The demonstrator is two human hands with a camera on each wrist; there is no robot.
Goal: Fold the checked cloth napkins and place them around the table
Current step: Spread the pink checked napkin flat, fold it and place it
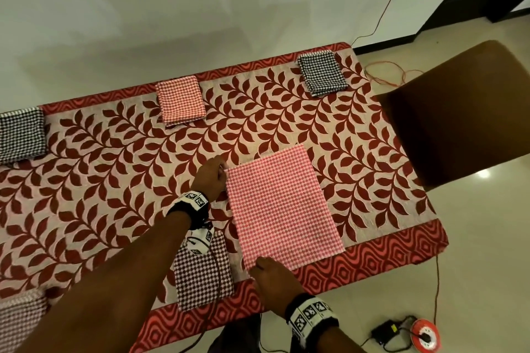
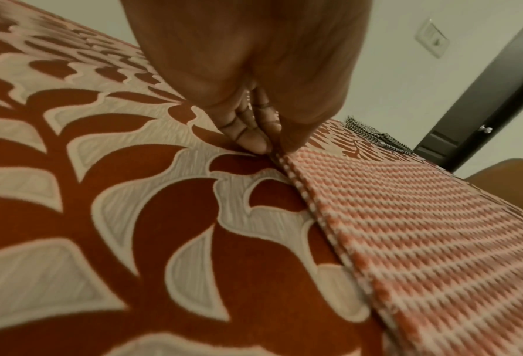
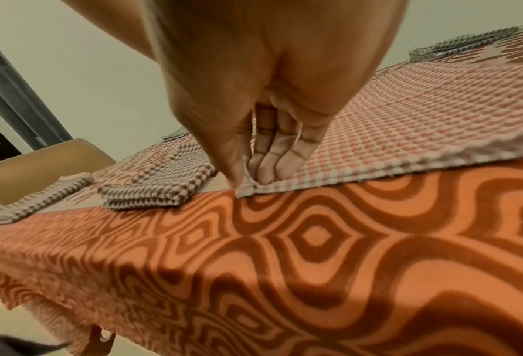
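Observation:
A pink checked napkin (image 1: 282, 206), folded once into a tall rectangle, lies flat near the table's front right. My left hand (image 1: 213, 176) pinches its far left corner (image 2: 277, 154) between thumb and fingertips. My right hand (image 1: 271, 272) pinches its near left corner (image 3: 248, 186) at the table's front border. Folded napkins sit around the table: a dark checked one (image 1: 202, 272) just left of my right hand, a pink one (image 1: 180, 100) at the back, dark ones at the back right (image 1: 321, 73) and far left (image 1: 21, 135).
The table wears a red leaf-patterned cloth (image 1: 114, 157). Another folded napkin (image 1: 20, 321) lies at the front left corner. A brown chair back (image 1: 459, 112) stands at the right end. A red cord (image 1: 384, 6) runs to a wall socket; a reel (image 1: 424, 335) lies on the floor.

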